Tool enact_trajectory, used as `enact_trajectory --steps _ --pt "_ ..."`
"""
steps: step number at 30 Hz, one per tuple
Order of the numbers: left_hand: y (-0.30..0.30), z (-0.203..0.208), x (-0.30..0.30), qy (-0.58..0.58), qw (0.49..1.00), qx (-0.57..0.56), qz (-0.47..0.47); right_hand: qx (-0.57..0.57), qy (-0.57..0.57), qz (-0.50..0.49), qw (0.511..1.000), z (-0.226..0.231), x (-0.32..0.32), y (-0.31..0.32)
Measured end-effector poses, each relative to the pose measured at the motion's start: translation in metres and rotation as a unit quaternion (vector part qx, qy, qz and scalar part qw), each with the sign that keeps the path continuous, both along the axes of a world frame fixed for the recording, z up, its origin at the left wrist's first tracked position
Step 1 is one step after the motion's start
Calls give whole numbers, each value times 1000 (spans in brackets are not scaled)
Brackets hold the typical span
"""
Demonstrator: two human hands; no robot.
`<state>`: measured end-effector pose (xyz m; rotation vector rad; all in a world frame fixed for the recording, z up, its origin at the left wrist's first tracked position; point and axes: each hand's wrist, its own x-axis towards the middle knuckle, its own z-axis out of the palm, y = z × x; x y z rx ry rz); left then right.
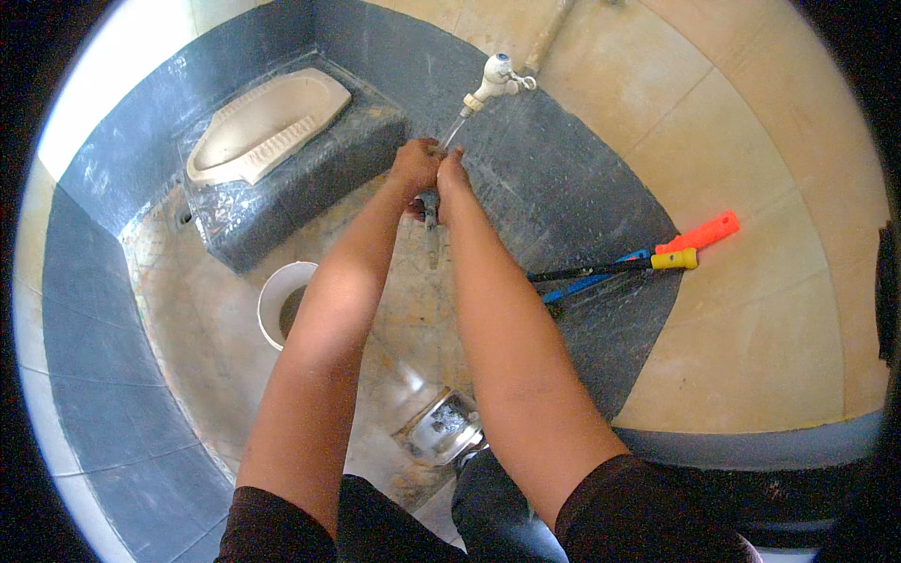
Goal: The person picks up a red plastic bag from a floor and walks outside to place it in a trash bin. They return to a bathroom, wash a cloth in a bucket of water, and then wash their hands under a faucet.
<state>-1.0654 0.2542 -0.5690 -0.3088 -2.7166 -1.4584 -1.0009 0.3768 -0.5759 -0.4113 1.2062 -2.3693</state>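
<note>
My left hand (pixel 416 169) and my right hand (pixel 452 178) are pressed close together under a stream of water from the white tap (pixel 488 83) on the wall. Both arms reach straight forward. The fingers of my left hand curl inward, and those of my right hand bend toward it. What lies between them, if anything, is mostly hidden. Just below the hands shows a narrow greyish streak (pixel 432 244); whether it is falling water or an object, I cannot make out.
A cream squat toilet (pixel 263 127) sits on a dark raised step at the far left. On the floor stand a white bucket (pixel 279 300), partly behind my left forearm, and a shiny metal vessel (pixel 441 427). Long-handled tools with yellow (pixel 674 259) and orange (pixel 699 233) grips lean at right.
</note>
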Motion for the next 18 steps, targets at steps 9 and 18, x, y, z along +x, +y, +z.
enact_trajectory --steps 9,18 --pt "-2 -23 -17 64 996 -35 -48 154 -156 -324 920 -3 -13 -54" --pt "-5 -47 4 -97 954 281 47 226 -210 -316 897 -19 -8 -55"
